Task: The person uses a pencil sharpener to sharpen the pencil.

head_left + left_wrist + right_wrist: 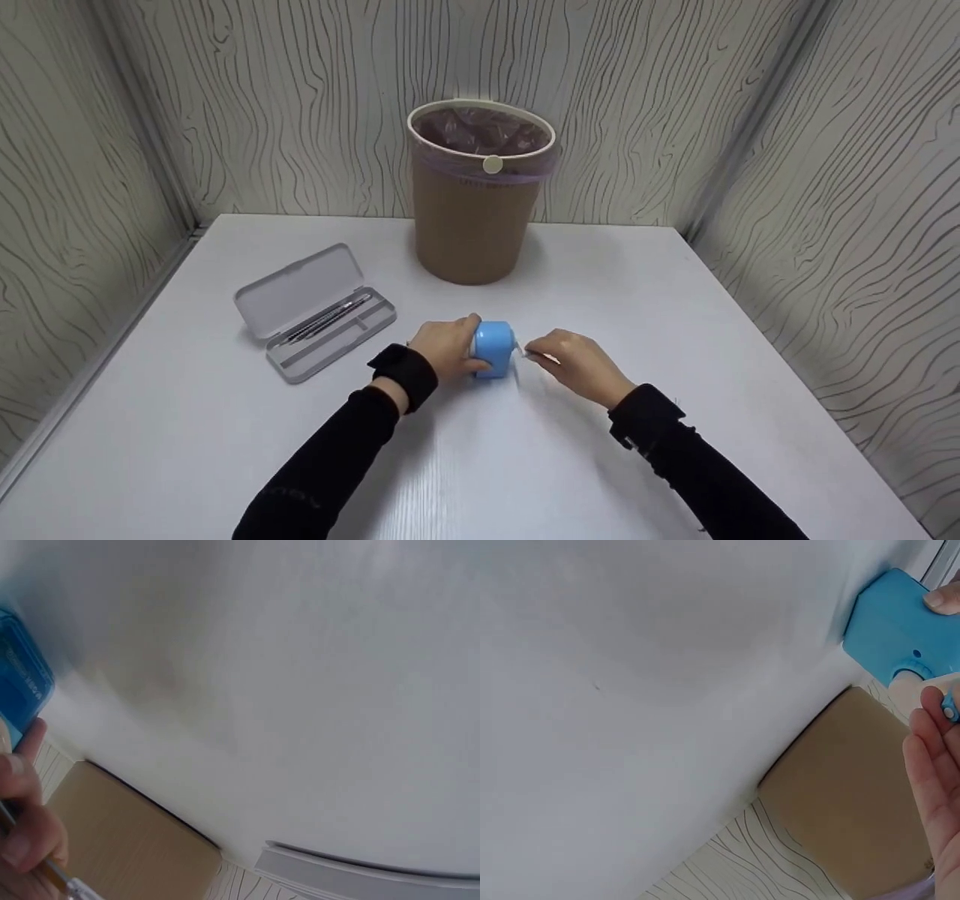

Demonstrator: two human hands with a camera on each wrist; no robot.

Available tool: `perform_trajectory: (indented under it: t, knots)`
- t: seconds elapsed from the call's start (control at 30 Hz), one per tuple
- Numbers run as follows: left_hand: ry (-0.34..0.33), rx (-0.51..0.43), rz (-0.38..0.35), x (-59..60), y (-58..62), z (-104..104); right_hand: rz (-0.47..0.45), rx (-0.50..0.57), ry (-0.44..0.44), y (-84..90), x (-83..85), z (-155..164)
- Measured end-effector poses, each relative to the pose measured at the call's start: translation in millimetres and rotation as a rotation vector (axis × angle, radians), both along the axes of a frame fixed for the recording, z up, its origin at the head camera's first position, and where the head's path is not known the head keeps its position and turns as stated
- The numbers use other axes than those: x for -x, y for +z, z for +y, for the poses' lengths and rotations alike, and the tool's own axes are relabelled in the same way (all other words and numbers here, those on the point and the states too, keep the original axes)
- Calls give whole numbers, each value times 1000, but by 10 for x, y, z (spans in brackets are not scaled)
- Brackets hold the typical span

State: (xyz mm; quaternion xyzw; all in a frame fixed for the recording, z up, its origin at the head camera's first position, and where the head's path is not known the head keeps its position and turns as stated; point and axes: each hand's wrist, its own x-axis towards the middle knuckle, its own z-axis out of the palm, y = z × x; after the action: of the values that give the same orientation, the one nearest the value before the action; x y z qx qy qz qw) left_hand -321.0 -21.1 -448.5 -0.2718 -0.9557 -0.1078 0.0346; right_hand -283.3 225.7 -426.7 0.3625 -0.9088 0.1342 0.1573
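Head view: our left hand point(448, 347) wraps its fingers around the left side of a small blue pencil sharpener point(493, 348), thumb at the near edge, holding it down on the white table point(675, 315). Our right hand point(576, 364) sits just to the right of the sharpener, fingertips pinched on its pale crank handle point(525, 352), which sticks out from the sharpener's right face. The sharpener stands near the middle of the table, a little toward us.

The right wrist view shows the sharpener point(897, 628) as a blue box with a white hub on its side; our right-hand fingers point(934, 757) curl beside that hub, a small blue knob point(949, 712) resting against one of them, and a left fingertip presses the sharpener's top edge. The left wrist view catches one blue corner of the sharpener point(22, 686), with the left hand's fingers point(22, 795) curled beside it and a thin pencil-like shaft point(52, 870) beneath them.

Farther out, an open grey pencil case point(315, 311) lies to the left, well apart from the hands, with slim dark pens point(330, 317) in its tray. Behind the sharpener, near the table's far edge, stands a tan waste bin point(478, 191) lined with a purple bag point(480, 135). Wood-grain patterned walls point(825, 150) enclose the table.
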Motion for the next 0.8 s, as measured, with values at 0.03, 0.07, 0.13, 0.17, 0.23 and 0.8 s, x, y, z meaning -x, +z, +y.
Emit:
perform_trajectory:
  t: [0.03,0.07,0.13,0.17,0.23,0.8]
  knots:
    - [1,-2,-9,1,3,-3,-1,1,-5,15,11,-4]
    - [2,-5,-14,1,5,-6,1,-1,-10,28,22,-7]
    - [1,-7,-21,-1,12,-11,12,3,-19,53,49,-13]
    - [1,-9,-27,-2,15,-12,19,6,-21,66,63,-18]
    - [2,-13,-34,-3,16,-13,31,10,-26,92,91,-27]
    - [-23,-16,-7,79,-31,-12,92,-36,-67,233,333,-88]
